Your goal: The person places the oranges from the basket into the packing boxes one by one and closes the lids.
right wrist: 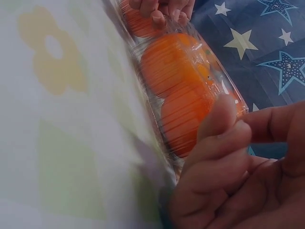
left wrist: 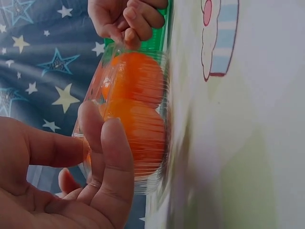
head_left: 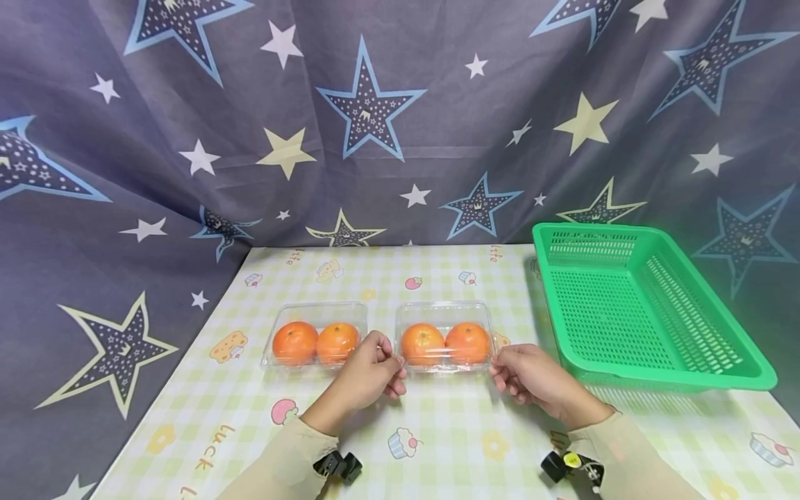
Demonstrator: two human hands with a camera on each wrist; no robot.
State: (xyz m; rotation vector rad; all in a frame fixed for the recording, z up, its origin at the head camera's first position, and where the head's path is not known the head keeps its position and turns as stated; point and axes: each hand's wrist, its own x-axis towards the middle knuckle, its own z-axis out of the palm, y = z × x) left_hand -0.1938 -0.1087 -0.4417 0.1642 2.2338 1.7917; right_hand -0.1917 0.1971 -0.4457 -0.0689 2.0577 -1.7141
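Your left hand (head_left: 370, 368) and right hand (head_left: 528, 375) pinch the ends of the right orange box (head_left: 445, 337) near the desk's (head_left: 437, 423) middle; lifting it evenly toward the green basket (head_left: 681, 361) seems next.

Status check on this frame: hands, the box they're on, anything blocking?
Left hand and right hand each grip an end of the right clear box, two oranges inside. Box on the table. Second box sits left, green basket right, both apart.
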